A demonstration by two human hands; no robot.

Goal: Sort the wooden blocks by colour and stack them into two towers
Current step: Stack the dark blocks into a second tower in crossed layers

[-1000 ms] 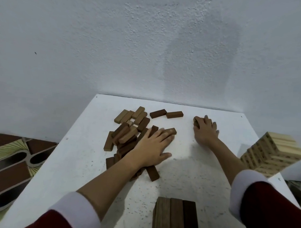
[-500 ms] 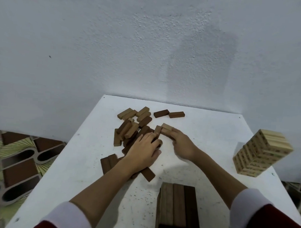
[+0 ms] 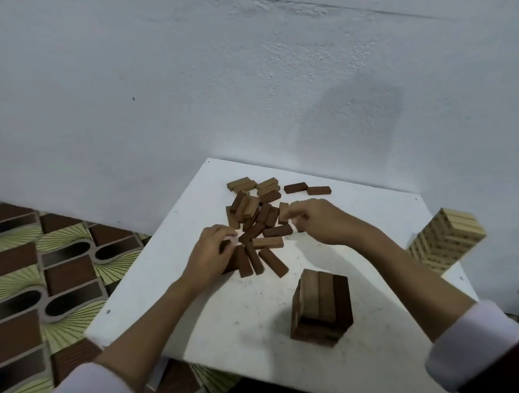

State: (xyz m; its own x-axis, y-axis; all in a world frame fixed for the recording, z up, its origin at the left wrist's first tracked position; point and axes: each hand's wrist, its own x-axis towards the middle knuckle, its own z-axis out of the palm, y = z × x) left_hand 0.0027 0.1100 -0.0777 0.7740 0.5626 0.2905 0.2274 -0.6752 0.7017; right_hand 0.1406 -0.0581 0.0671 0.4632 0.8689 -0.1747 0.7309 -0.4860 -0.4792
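We see the loose blocks (image 3: 257, 222) heaped behind the short stack (image 3: 322, 310) on the table (image 3: 218, 327), the tall tower (image 3: 448, 239) at its right edge

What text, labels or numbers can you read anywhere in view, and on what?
No text can be read.
Light tower: dark specks on the block sides could be print, but they are too small and blurred to tell.
Dark tower, loose blocks, table, wall and floor tiles: no writing visible.
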